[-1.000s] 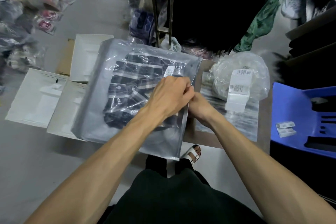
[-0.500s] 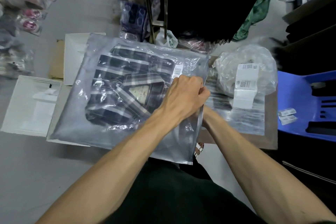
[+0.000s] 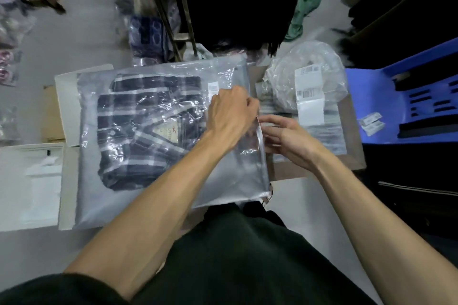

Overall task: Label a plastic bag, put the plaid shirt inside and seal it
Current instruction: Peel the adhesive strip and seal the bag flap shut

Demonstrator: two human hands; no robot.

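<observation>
Plaid shirt [image 3: 146, 129] inside slippery, floppy plastic bag [image 3: 230, 173]; left hand [image 3: 230, 114] pinches its open edge, right hand [image 3: 285, 136] loosely spread beside it.

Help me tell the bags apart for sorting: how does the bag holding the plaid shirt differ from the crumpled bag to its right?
The shirt bag lies flat and smooth; the crumpled bag is bunched into a mound. The shirt bag holds a dark plaid shirt; the crumpled bag's contents look pale and unclear. The left hand pinches the shirt bag; nobody touches the other. Both are see-through plastic.
</observation>
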